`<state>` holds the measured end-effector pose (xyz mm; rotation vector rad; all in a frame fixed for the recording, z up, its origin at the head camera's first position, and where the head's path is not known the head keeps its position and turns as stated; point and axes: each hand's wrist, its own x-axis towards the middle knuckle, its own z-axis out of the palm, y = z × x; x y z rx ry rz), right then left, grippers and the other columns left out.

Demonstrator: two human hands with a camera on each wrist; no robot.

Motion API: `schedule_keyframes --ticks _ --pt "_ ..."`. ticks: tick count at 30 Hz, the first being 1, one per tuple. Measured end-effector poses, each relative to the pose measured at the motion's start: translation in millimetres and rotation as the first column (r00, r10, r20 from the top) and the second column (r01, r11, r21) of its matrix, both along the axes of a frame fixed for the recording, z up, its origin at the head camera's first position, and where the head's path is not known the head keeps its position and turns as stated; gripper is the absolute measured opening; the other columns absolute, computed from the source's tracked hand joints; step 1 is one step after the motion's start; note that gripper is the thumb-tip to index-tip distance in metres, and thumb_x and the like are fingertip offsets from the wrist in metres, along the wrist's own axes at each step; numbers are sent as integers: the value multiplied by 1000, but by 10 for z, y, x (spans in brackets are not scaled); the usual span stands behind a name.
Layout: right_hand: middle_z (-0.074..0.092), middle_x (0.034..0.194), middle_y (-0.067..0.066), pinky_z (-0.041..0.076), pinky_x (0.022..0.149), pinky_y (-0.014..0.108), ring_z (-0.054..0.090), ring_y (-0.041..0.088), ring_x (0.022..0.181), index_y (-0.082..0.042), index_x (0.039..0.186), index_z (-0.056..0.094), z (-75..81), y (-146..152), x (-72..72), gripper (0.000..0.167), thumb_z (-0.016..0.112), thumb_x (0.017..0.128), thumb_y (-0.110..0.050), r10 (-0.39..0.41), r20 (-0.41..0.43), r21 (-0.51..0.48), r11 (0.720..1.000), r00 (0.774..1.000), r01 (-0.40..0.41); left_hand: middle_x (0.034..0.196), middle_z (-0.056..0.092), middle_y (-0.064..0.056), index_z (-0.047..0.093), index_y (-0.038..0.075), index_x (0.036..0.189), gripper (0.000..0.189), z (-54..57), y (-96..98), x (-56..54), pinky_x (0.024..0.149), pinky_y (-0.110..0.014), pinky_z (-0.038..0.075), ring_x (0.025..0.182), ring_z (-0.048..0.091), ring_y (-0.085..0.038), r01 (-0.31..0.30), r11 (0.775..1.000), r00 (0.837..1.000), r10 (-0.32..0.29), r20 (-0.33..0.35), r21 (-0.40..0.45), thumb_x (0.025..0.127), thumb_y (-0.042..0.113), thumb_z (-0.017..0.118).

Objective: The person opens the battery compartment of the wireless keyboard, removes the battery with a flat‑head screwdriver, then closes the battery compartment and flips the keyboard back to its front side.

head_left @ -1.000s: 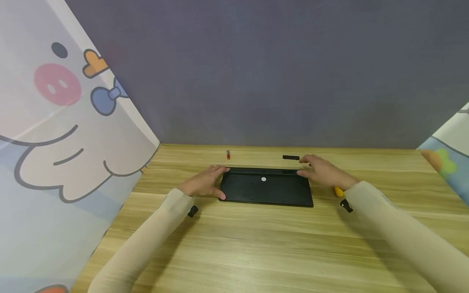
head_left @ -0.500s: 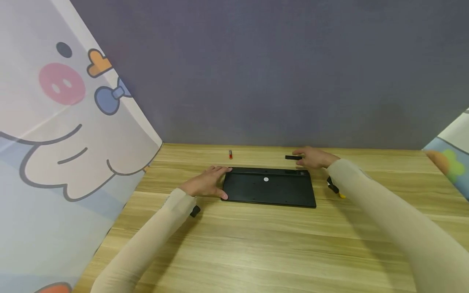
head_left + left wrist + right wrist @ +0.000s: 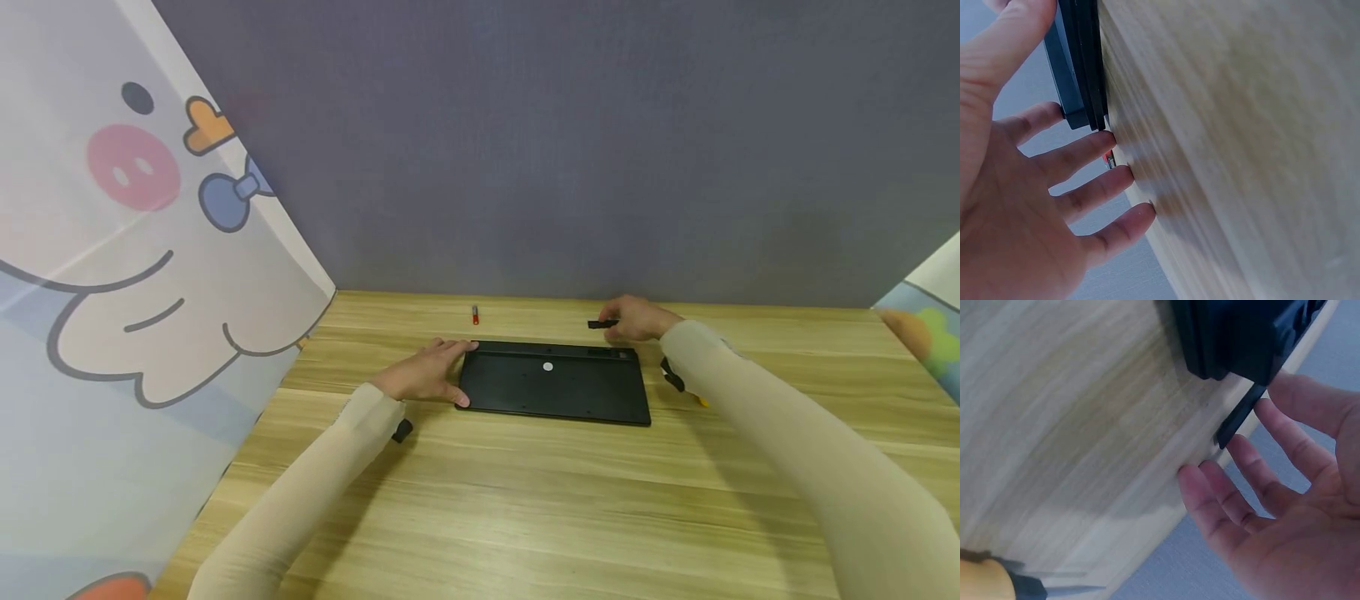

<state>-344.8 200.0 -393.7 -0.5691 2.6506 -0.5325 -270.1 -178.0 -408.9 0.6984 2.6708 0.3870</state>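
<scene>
A black keyboard (image 3: 555, 387) lies face down on the wooden table, showing a round white sticker and a recess near its far right corner. My left hand (image 3: 427, 372) rests at its left end, thumb at the near corner and index fingertip at the far one. In the left wrist view the fingers (image 3: 1091, 156) are spread and nearly straight. Behind the keyboard, my right hand (image 3: 637, 319) pinches a small black battery cover (image 3: 597, 324) by its right end. The right wrist view shows this cover (image 3: 1238, 419) between thumb and fingers, partly hidden behind the keyboard.
A red and silver battery (image 3: 476, 316) lies behind the keyboard, towards the left. A screwdriver with a yellow handle (image 3: 985, 580) lies right of the keyboard, mostly hidden by the right forearm in the head view. A grey wall (image 3: 555, 167) borders the table's far edge.
My right hand has left the keyboard's far right corner, moved back to the battery cover and taken hold of it; the cover now tilts slightly. The left hand stays on the keyboard.
</scene>
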Motion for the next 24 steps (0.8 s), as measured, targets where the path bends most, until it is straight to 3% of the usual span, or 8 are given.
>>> schedule_keyframes --ticks 5,10,15,20,24 --pt "60 109 19 44 80 46 55 33 96 2 105 61 -49 -27 -40 20 65 89 -10 -44 -9 -38 998 999 44 152 24 -2 20 29 152 105 -7 -9 -3 100 -52 32 138 19 -30 2 1000 1000 -2 -2 4 67 57 75" --pt "60 92 12 44 69 39 52 26 80 0 93 61 -88 -33 -75 11 66 87 -9 -47 -36 -42 998 998 46 152 25 -2 21 28 152 104 3 -7 3 99 -51 34 137 21 -29 2 1000 1000 -2 -5 7 67 56 76" --pt "58 100 17 44 71 40 52 29 86 1 98 59 -107 -35 -96 15 65 87 -6 -78 -8 -40 996 997 78 153 23 -5 21 25 152 104 28 4 17 102 -52 30 138 19 -33 17 1000 1000 -17 -22 -8 69 55 75" --pt "56 111 23 42 65 35 51 28 83 2 107 57 -94 -47 -80 21 64 89 -7 -116 45 -33 993 992 117 154 21 -5 19 28 152 104 24 12 13 103 -55 27 138 15 -38 -7 999 1000 7 -15 -37 68 56 75" --pt "57 110 22 43 66 34 52 26 83 3 107 58 -92 -31 -70 20 62 91 -7 -104 46 -46 993 994 106 154 21 -6 19 29 152 104 24 15 16 105 -58 21 138 15 -39 -24 999 1000 24 -1 -36 68 55 75"
